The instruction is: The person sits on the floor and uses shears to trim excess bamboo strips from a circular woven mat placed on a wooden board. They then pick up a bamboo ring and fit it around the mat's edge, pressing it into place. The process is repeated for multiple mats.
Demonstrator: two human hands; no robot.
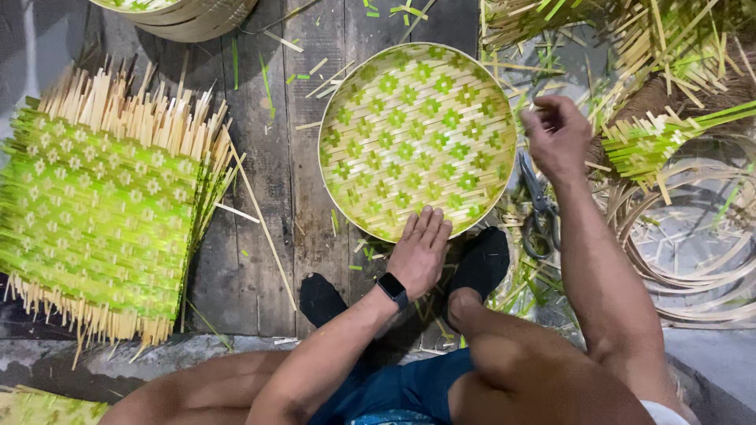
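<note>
Your left hand [420, 252]: fingers flat, extended, pressed on near rim of round woven bamboo tray [417, 138]. Your right hand [557, 138]: fingers loosely curled at tray's right edge, grasp unclear. Scissors [539, 208] lay beside.

Round green-and-tan woven tray [417, 138] on dark wooden planks [260, 236], left hand [419, 252] flat on its near rim, right hand [557, 138] loosely curled at its right edge, scissors [539, 208] beneath, square woven mat [102, 208] at left

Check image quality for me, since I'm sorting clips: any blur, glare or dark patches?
Head view: the round woven tray is sharp and evenly lit, no glare; left hand crisp, right hand slightly soft; the near edge and floor corners fall into shadow.
</note>
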